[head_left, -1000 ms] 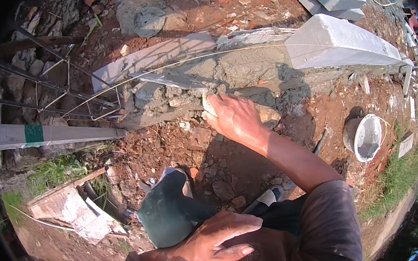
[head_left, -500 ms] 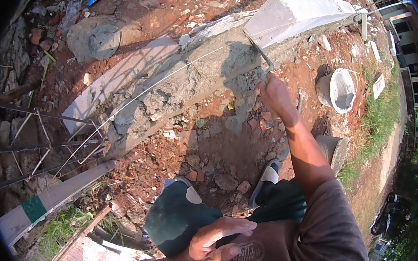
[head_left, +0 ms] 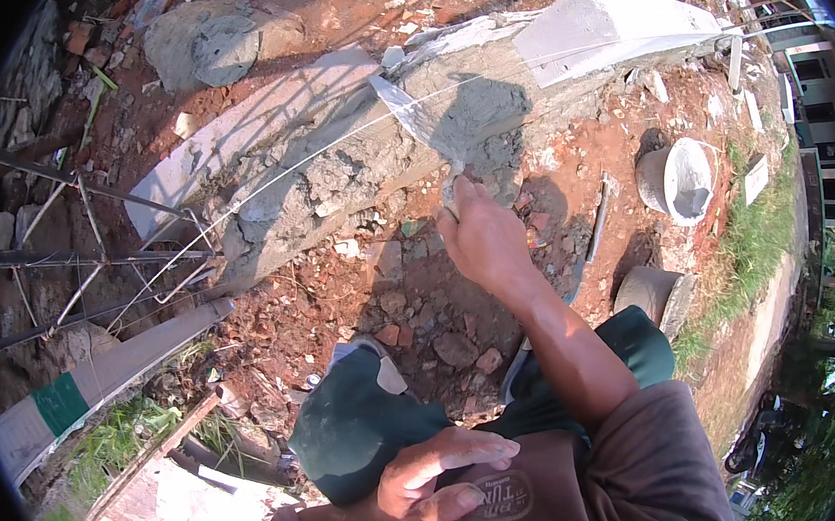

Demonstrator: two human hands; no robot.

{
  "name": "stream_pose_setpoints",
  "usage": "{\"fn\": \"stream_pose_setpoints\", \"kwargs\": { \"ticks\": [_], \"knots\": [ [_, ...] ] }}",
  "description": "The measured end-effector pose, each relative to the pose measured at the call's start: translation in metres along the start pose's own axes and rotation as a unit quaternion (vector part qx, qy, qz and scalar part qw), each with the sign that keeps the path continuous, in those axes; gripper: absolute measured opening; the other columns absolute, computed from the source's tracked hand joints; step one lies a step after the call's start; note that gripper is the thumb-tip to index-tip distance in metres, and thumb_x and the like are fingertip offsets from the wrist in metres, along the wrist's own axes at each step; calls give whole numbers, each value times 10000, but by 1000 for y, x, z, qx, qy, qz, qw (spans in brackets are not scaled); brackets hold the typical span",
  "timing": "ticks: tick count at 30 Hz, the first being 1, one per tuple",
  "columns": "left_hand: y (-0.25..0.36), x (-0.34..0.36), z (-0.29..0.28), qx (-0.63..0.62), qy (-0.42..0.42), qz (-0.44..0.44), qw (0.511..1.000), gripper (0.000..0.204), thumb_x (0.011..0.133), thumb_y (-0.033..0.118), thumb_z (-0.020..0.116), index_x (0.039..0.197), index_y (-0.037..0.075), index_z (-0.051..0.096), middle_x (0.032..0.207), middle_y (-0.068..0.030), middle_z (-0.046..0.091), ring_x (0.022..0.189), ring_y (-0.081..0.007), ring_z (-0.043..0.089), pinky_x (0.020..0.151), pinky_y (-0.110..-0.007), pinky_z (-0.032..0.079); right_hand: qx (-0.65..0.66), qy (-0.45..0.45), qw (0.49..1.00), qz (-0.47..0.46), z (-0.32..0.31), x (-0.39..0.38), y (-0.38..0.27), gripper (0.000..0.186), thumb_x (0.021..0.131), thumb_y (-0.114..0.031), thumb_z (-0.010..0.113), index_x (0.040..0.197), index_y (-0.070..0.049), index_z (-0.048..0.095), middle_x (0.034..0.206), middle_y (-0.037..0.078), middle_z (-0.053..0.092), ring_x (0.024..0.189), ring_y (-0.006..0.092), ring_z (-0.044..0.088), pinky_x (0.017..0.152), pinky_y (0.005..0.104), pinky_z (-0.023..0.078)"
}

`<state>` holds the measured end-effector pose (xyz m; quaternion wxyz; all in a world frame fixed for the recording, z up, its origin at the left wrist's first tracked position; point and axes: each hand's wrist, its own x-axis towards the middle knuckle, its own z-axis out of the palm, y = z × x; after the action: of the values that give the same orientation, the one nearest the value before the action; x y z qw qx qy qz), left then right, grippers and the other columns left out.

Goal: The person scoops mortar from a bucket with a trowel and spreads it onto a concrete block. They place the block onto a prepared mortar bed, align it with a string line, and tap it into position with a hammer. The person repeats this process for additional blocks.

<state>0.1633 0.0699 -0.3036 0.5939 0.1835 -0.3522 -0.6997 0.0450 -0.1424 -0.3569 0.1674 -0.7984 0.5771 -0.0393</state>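
My right hand (head_left: 486,229) is closed round the handle of a trowel (head_left: 402,106), mostly hidden in the fist. The shiny blade lies across wet grey mortar (head_left: 330,177) spread along the top of a low wall or footing. A taut white string (head_left: 290,180) runs lengthwise above the mortar and past the blade. Beyond the trowel, a pale block (head_left: 574,40) sits on the same line. My left hand (head_left: 432,478) rests in front of my shirt with fingers stretched and thumb apart, and nothing shows in it.
Two buckets, one whitish (head_left: 677,180) and one grey (head_left: 651,293), stand at the right, near a metal bar (head_left: 599,218). A steel rebar cage (head_left: 87,249) and a long board (head_left: 115,372) are at the left. A boulder (head_left: 207,44) lies beyond the wall; rubble covers the ground.
My right hand has drawn the trowel left and nearer to me, from beside the pale block onto the middle mortar; its blade now shows flat. My left hand is almost still.
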Motion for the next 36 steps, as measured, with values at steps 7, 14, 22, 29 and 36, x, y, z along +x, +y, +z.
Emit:
{"fn": "stream_pose_setpoints", "kwargs": {
  "ticks": [7,14,22,29,36],
  "knots": [
    [1,-12,0,-18,39,6,999,381,872,74,570,1208,-96,509,1198,-212,559,1053,-268,584,912,-346,456,294,56,944,136,5,-24,51,255,917,-228,520,999,6,459,767,87,534,705,136,543,562,293,456],
    [3,-12,5,-28,62,-3,998,353,867,94,579,1162,-96,544,1173,-215,577,1058,-284,582,912,-358,453,414,30,885,209,70,-26,20,236,920,-198,531,1017,-15,420,799,32,490,622,92,474,501,271,424],
    [-3,-11,3,9,46,35,998,364,855,101,590,1162,-90,548,1168,-219,580,1047,-300,582,902,-368,456,264,-47,962,51,67,-36,-80,339,899,-190,512,1119,41,393,1009,260,531,928,435,555,799,462,436],
    [1,-19,1,-10,63,44,997,369,848,83,589,1172,-87,537,1173,-221,572,1060,-304,576,910,-373,449,176,51,982,38,29,-29,3,382,888,-198,534,1130,64,398,975,302,515,894,479,535,741,497,431],
    [0,-20,0,16,49,52,997,368,842,52,588,1181,-79,530,1165,-212,570,1087,-305,562,914,-377,445,128,-78,987,61,55,-20,-43,526,851,-169,506,1259,112,329,1059,314,509,899,471,572,777,518,461]
  ]
}}
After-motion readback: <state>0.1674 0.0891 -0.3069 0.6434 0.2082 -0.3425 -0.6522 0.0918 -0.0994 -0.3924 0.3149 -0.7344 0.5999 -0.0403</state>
